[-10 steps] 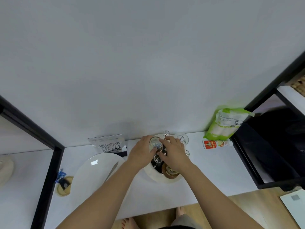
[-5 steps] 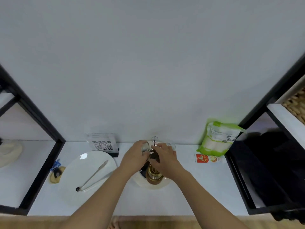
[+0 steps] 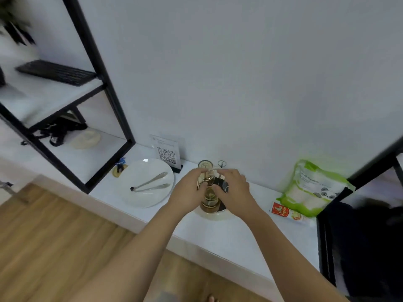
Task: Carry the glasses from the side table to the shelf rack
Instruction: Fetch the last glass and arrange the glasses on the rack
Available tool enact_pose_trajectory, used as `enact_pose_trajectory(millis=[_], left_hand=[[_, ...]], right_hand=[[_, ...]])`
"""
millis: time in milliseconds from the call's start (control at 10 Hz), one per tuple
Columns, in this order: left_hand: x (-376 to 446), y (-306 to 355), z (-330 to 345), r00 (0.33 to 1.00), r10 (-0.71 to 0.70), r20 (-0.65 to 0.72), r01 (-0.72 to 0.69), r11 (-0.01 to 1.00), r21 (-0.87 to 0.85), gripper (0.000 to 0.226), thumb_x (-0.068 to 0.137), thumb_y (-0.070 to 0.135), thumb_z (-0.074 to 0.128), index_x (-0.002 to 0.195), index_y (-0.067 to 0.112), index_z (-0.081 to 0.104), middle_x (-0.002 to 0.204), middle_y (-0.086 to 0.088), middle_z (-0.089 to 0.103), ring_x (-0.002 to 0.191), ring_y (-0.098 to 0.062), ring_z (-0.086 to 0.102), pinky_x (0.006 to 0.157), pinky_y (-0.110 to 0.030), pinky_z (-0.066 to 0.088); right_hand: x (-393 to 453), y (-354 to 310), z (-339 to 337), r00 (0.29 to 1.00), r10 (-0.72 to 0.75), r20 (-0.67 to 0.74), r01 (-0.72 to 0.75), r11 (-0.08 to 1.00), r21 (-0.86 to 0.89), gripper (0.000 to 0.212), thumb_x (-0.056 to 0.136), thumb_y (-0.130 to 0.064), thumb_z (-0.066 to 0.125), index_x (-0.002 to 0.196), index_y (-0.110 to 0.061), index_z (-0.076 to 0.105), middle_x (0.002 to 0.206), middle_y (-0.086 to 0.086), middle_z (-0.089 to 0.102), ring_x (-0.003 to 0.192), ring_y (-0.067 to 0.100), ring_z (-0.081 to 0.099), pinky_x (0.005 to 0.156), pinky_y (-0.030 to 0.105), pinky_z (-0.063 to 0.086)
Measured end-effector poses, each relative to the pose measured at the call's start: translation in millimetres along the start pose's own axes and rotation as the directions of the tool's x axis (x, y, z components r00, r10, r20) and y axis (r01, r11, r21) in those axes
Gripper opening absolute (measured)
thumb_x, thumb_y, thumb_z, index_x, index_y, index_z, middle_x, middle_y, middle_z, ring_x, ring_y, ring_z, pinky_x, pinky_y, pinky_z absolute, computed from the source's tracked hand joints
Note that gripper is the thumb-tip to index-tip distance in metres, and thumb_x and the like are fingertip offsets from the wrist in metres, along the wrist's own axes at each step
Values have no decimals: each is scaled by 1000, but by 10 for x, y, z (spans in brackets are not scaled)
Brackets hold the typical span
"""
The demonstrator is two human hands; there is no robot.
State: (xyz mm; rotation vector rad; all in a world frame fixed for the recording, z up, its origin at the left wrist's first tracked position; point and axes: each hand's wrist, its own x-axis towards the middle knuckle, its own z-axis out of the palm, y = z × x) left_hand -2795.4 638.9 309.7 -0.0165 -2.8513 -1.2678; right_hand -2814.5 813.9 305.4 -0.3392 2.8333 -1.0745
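A gold wire glass holder on a round white base (image 3: 212,215) stands on the white side table (image 3: 229,238) against the wall. Clear glasses with gold rims hang on it; one glass (image 3: 205,165) sticks out at the back. My left hand (image 3: 187,192) and my right hand (image 3: 233,190) close in from both sides around a glass (image 3: 209,196) in the middle of the holder. Fingers hide most of that glass. The black-framed shelf rack (image 3: 91,49) with white shelves rises at the left.
A white plate (image 3: 141,197) with metal tongs (image 3: 150,185) lies left of the holder. A QR-code sign (image 3: 166,154) leans on the wall. A green snack bag (image 3: 311,190) and a red packet (image 3: 283,211) lie right. A keyboard (image 3: 56,73) rests on an upper shelf. Wood floor below.
The view has swung left and tilted, bringing the shelf rack and floor into sight. Both hands stay closed around the glasses on the holder.
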Motion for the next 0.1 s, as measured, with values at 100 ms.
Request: enact_pose_trajectory(millis=[100], left_hand=[[-120, 111, -101, 998, 37, -54, -37, 999, 10, 37, 102, 22, 56, 139, 28, 56, 139, 9, 60, 128, -9, 53, 95, -18, 35]], right_hand=[[-77, -125, -74, 998, -41, -43, 42, 999, 26, 50, 99, -36, 63, 147, -26, 51, 142, 2, 50, 131, 26, 41, 109, 39, 30]])
